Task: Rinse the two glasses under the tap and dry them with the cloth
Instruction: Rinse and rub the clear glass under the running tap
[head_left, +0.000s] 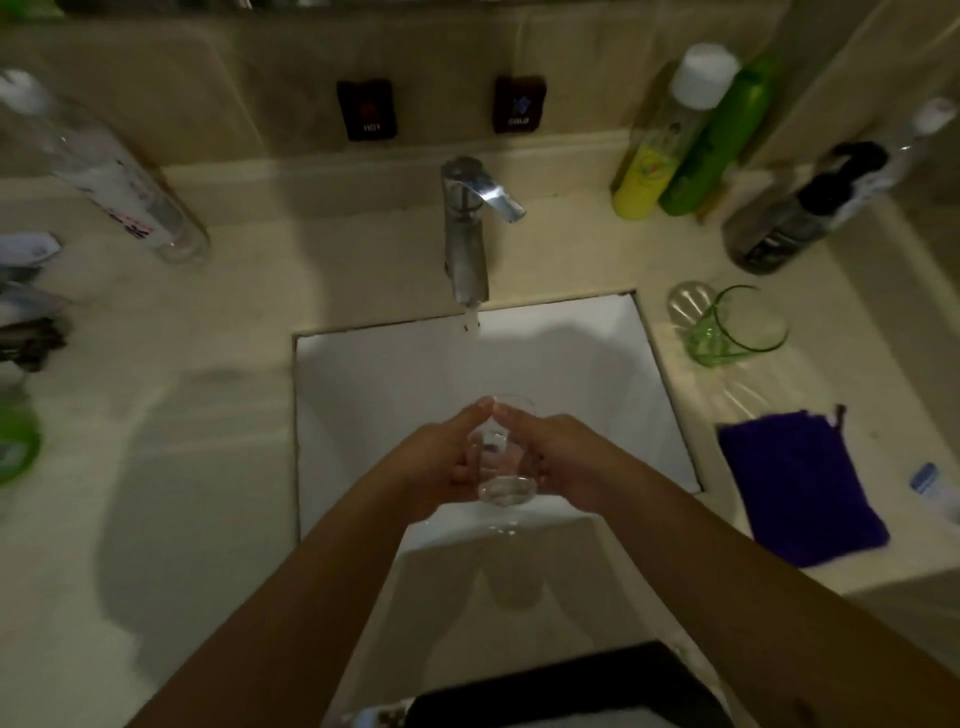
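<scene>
A pale stone counter (171, 415) surrounds the white sink (363, 374). On its right lie a green-tinted glass (737, 327) on its side and a purple cloth (800, 483); bottles (675, 140) stand behind, a clear bottle (119, 176) at left

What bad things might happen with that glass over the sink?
1. Both hands, left hand and right hand, grip a clear glass that may be wet; it could slip and break in the sink.
2. The green-tinted glass lies tipped on the counter near the sink edge; it might roll in.
</scene>
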